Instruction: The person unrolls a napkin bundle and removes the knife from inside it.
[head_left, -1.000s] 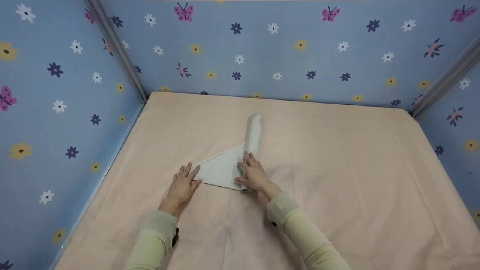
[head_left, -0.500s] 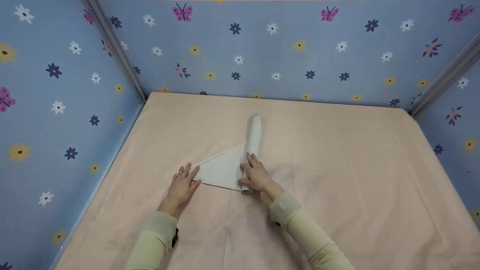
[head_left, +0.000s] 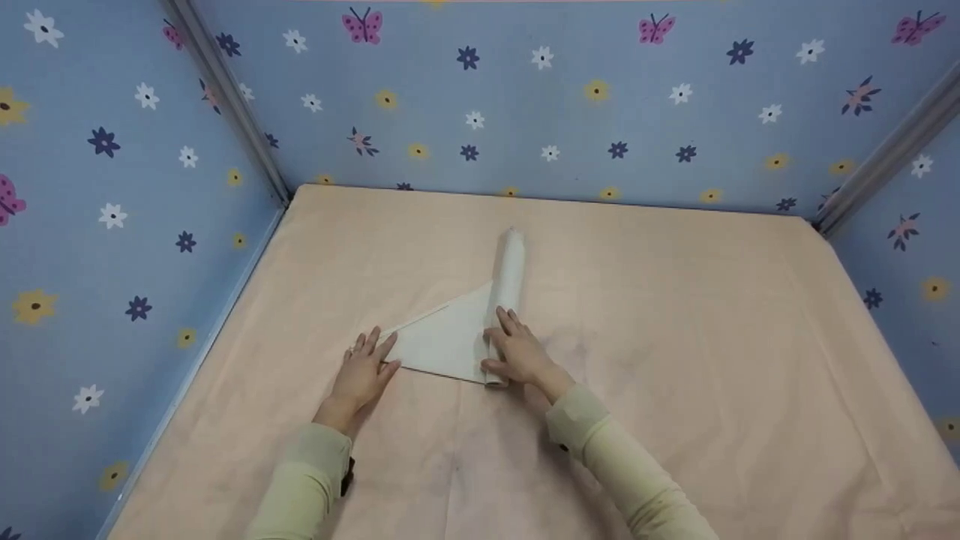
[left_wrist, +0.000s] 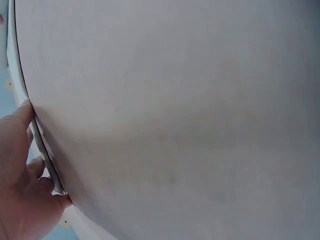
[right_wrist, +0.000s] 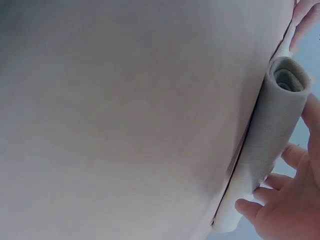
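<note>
A pale whitish cloth (head_left: 442, 345) lies on the table, its right side rolled into a long tube (head_left: 511, 262) and its left part flat and tapering to a point. My left hand (head_left: 362, 375) rests with spread fingers on that left tip, holding it against the table. My right hand (head_left: 525, 356) lies over the near half of the tube, fingers on top and thumb at its left side. In the right wrist view the coiled end of the tube (right_wrist: 290, 80) shows beside the lightly bent fingers. Part of the tube is hidden beneath the right hand in the head view.
A peach-coloured cover (head_left: 675, 337) with faint creases spreads over the table. Blue flower-patterned panels (head_left: 525, 97) rise at the back and both sides, with grey metal posts (head_left: 232, 105) at the corners.
My right hand and the tube have shifted slightly to the right, and the flat part of the cloth looks a little wider. The left hand stays on the tip.
</note>
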